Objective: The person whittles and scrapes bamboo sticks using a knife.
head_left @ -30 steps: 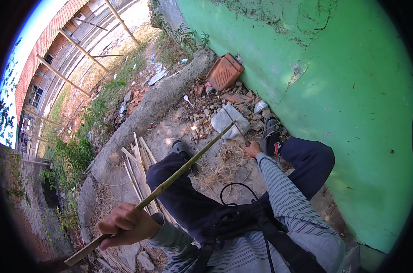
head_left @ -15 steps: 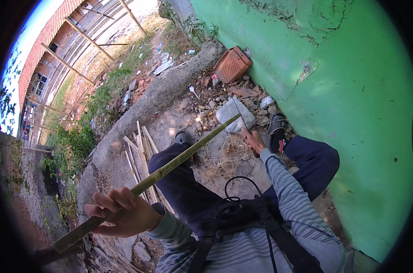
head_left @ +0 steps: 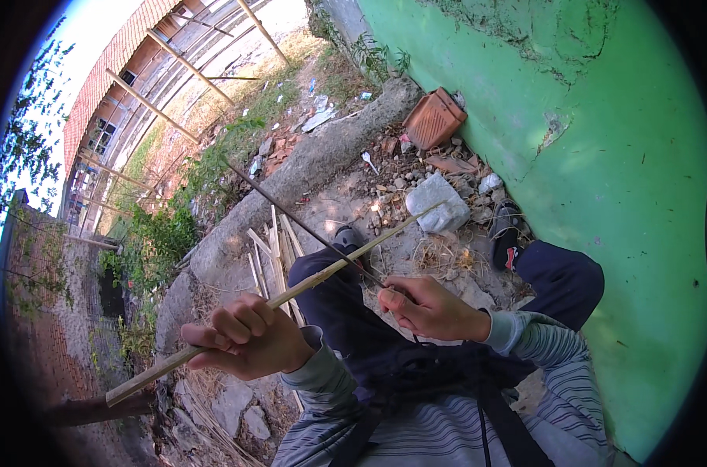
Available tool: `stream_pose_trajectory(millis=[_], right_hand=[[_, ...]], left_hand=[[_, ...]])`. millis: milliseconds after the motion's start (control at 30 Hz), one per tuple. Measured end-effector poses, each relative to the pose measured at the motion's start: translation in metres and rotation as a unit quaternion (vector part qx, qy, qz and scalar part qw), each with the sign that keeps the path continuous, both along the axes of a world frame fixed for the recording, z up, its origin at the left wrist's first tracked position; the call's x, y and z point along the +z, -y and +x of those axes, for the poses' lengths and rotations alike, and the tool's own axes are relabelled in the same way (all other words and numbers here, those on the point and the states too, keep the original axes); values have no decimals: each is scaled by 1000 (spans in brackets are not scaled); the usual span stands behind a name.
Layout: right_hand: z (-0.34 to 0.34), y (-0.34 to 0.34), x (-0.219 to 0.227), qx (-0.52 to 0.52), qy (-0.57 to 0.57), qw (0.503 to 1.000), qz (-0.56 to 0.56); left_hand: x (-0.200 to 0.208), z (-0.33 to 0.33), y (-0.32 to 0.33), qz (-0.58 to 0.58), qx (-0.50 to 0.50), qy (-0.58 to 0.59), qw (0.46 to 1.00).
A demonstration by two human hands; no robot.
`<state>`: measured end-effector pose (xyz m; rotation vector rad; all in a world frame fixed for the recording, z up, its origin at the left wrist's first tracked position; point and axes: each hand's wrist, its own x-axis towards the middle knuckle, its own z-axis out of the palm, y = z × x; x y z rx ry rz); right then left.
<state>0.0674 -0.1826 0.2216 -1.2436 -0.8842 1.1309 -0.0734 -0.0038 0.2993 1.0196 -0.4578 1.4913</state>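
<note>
1. The left hand (head_left: 248,338) is clamped in a fist around a long, pale, split bamboo strip (head_left: 322,272), smooth and straight, which runs from lower left up across the dark trouser leg (head_left: 345,311) toward a grey stone block (head_left: 439,204).
2. The right hand (head_left: 427,307) has its fingers closed on a thin dark blade (head_left: 307,226), whose slim length slants up to the left and crosses the strip near the knee.
3. More pale strips (head_left: 274,257) lie fanned on the gritty ground (head_left: 369,187), beside a rough concrete kerb (head_left: 314,163).
4. A ribbed terracotta tile (head_left: 433,118) leans against the cracked green wall (head_left: 602,156).
5. Half a second ago the right hand was stretched out toward the stone; it is now drawn back near the body, and the left hand sits higher.
</note>
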Motion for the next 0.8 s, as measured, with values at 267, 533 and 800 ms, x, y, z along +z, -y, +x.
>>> stream_pose_trajectory(millis=[267, 533, 800], right_hand=[[-21, 1, 21, 66, 114, 991, 23], [-35, 0, 33, 53, 184, 981, 16], [-30, -1, 10, -5, 165, 986, 19]], left_hand=[[-6, -7, 10, -4, 28, 6, 1000], [-10, -11, 9, 20, 4, 11, 1000], [-12, -13, 11, 33, -8, 11, 999]])
